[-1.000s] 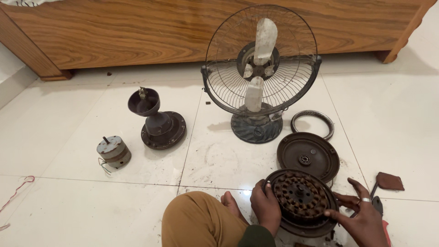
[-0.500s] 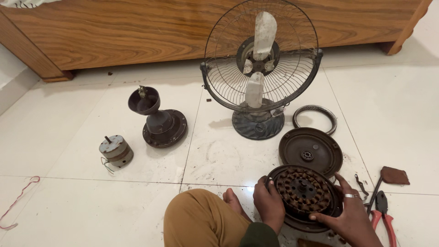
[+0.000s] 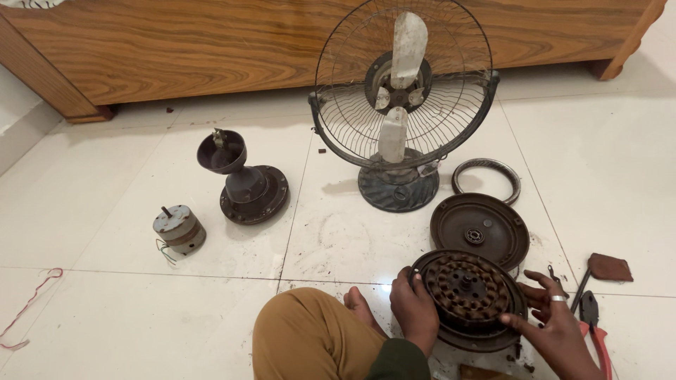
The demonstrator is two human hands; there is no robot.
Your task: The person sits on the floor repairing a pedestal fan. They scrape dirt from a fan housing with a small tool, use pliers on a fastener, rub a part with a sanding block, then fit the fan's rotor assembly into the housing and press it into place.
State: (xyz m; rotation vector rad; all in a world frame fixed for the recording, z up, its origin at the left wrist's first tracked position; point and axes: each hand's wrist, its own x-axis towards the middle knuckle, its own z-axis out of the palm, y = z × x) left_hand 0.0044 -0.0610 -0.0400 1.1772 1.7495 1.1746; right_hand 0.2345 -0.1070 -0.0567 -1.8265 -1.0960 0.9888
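Two bare hands bracket a round motor core (image 3: 468, 292) that lies flat on the white tiled floor (image 3: 127, 232), close to the floor's near edge and right of the person's bent knee (image 3: 310, 338). Left hand (image 3: 415, 313): fingers together and curled over the core's left rim, in contact with it. Right hand (image 3: 553, 320): fingers (image 3: 535, 292) spread apart, tips resting against the core's right rim; one finger carries a ring. Neither hand lifts the part. The core shows a ring of rust-brown slotted windings around a small central shaft and sits inside a dark dish-shaped housing.

Just beyond the core, touching or nearly touching its far rim, lies a dark round cover plate (image 3: 480, 229) with a bearing at its centre. Farther out, a thin metal ring (image 3: 486, 180) lies flat on the floor. Next to that ring stands a table fan (image 3: 403, 105) on a round base, its wire guard upright and its blades pale and worn.

Near the floor's right edge, red-handled pliers (image 3: 595, 331) lie just beside the right hand, with a small brown pad (image 3: 610, 267) beyond them.

Toward the left, well apart from the hands, stands a dark funnel-shaped housing (image 3: 243, 179) on a round flange. A small cylindrical motor (image 3: 179, 231) with loose wires rests nearer the left edge. A red wire (image 3: 28, 309) lies at the near left corner. A wooden furniture base (image 3: 176, 49) runs along the far edge
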